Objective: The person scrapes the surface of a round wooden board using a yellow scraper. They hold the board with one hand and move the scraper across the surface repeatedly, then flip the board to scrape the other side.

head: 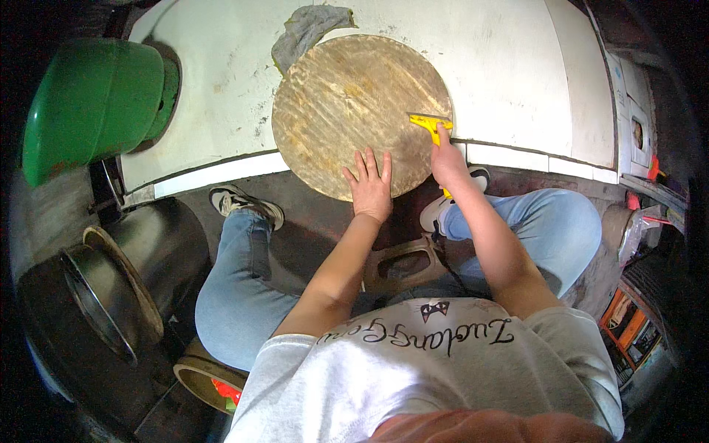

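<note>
A round, worn wooden board (343, 99) lies on a white tiled platform (509, 83), its near side jutting past the platform's edge. My left hand (372, 191) rests flat on the board's near rim with the fingers spread. In my right hand (447, 161) is a yellow scraper (429, 123) with a dark, straight blade. The blade is over the right part of the board, and the handle's end shows below my palm. Behind the board, a crumpled grey cloth (307, 33) touches or nearly touches its far left rim.
A green plastic object (99, 105) stands at the platform's left end. Lower left are a large dark cylindrical vessel (160, 249) and a bin (191, 368) with red and green contents. Between my legs is a stool (407, 263). A shelf unit (631, 326) stands at right.
</note>
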Action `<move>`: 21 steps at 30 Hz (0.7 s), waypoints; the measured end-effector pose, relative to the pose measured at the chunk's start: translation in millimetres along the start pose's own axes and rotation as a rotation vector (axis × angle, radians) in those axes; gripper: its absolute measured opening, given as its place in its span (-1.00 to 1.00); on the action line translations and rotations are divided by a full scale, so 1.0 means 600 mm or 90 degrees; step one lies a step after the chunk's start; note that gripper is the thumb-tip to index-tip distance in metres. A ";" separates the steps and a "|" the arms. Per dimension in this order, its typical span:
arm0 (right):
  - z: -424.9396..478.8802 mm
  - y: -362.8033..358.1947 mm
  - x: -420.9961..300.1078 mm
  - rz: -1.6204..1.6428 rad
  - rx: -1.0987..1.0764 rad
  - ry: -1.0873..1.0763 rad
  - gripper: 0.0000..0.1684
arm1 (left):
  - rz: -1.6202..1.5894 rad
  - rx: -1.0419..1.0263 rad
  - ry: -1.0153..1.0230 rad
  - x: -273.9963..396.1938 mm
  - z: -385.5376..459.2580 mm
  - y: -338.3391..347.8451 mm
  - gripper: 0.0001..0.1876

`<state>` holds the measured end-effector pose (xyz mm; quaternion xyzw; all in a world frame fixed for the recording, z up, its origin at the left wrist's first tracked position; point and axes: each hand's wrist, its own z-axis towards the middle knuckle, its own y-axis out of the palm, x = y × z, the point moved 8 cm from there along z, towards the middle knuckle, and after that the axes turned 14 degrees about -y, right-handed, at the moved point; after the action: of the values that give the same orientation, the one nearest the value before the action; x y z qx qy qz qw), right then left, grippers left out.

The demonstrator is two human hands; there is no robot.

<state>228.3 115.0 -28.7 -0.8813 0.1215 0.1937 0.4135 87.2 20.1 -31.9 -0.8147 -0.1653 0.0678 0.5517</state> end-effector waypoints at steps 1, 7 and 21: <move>0.008 -0.006 0.002 0.016 0.012 0.002 -0.37 | -0.012 -0.003 0.003 0.000 -0.001 -0.001 -0.28; 0.031 -0.045 -0.009 0.098 0.018 0.056 -0.42 | -0.009 -0.010 0.002 0.005 -0.004 -0.001 -0.27; 0.069 -0.069 -0.023 0.060 -0.001 0.043 -0.40 | 0.041 -0.017 0.003 0.005 -0.005 0.002 -0.32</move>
<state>221.4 173.9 -18.7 -0.8809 0.1765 0.1834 0.3990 91.4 17.9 -31.6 -0.8272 -0.1382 0.0813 0.5386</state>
